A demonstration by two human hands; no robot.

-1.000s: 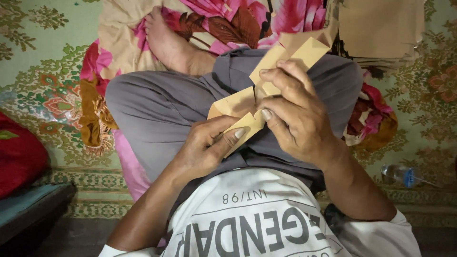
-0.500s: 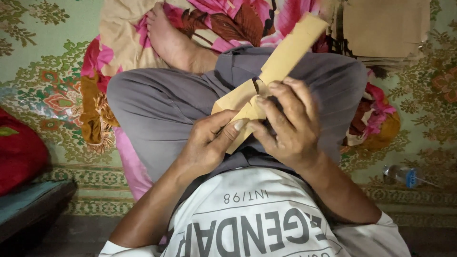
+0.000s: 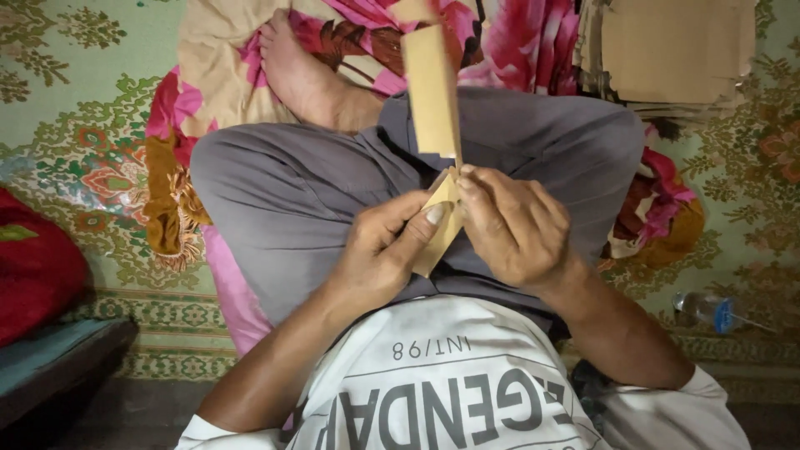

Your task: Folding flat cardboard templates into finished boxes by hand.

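Note:
I sit cross-legged in grey trousers, and both hands hold one folded piece of brown paper [image 3: 432, 92] over my lap. My left hand [image 3: 385, 254] pinches its lower end between thumb and fingers. My right hand [image 3: 512, 225] grips the same end from the right, fingertips pressed on a fold. The long flap of the paper stands almost upright, pointing away from me, edge-on to the camera.
A stack of flat brown paper sheets [image 3: 667, 50] lies at the upper right on the patterned green floor mat [image 3: 67, 100]. A floral pink cloth [image 3: 517, 33] lies under my legs. A small plastic bottle [image 3: 707, 310] rests at right, a red cushion [image 3: 33, 271] at left.
The paper's long flap has swung from leaning right to nearly upright. Both hands shifted closer together on its lower end, the right hand's fingers curling over the fold.

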